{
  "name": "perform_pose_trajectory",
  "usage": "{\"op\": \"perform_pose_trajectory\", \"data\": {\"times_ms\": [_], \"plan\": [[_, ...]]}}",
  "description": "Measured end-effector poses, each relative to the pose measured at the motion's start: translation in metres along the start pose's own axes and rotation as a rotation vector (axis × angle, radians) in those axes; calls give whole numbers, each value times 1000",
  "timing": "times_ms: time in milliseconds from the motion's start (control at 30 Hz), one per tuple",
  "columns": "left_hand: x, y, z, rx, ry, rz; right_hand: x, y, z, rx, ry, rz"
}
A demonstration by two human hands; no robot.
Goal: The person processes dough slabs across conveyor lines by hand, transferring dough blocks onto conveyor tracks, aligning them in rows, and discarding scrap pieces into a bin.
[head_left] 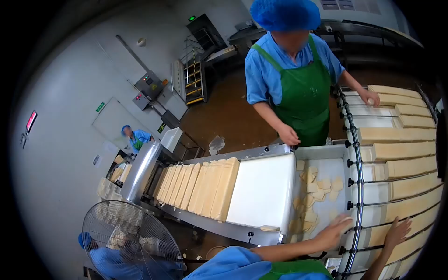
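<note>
At the lower right of the frame, rows of pale slices (410, 170) lie side by side between thin rods, which run from a shiny bar (358, 168) toward the right edge. The right hand (396, 232) is over one of the lower rows, its fingers spread apart; whether it presses on them cannot be told. The left hand (332, 233) is blurred, reaching toward the bar across the lower corner of a tray (337, 165), fingers stretched out together; something pale shows at the fingertips, but whether it is pinched cannot be told. Loose pieces (317, 185) are scattered in the tray, right of centre. To its left, a white belt (261, 186) carries stacks (210, 186) of the same pale colour, packed close, with a metal machine (143, 170) at the far end. At the upper right a co-worker (305, 93) in a green apron has one hand at the top rows and the other hanging above the belt's edge. A fan (130, 233) stands at the lower left.
</note>
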State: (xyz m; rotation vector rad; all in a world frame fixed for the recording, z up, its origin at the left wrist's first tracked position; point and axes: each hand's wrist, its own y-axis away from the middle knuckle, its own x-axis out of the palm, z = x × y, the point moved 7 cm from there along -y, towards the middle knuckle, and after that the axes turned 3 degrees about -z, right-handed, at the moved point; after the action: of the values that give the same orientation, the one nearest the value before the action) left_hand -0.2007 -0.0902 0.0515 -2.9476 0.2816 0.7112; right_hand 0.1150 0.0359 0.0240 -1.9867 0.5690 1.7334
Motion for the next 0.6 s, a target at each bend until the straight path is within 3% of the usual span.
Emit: {"op": "perform_pose_trajectory", "data": {"times_ms": [67,100,200,267,333,433,500,600], "plan": [[-50,26,-5,151,-403,-451,13,19,27,-260,-253,-268],[-72,34,-8,118,-251,-456,26,32,40,-446,-453,-462],[-133,65,-19,-27,-47,-635,-22,123,96,-649,-544,-353],[-158,95,-22,27,123,-881,-41,166,120,-785,-612,-238],[-184,122,-41,262,-3,-1064,-39,187,141,-868,-610,-189],[-208,161,-48,395,21,-1238,-33,211,157,-1001,-485,-21],[-228,170,-43,353,-58,-1222,-42,215,162,-927,-398,52],[-240,163,-10,-185,2,-995,-34,213,159,-927,-353,27]]}}
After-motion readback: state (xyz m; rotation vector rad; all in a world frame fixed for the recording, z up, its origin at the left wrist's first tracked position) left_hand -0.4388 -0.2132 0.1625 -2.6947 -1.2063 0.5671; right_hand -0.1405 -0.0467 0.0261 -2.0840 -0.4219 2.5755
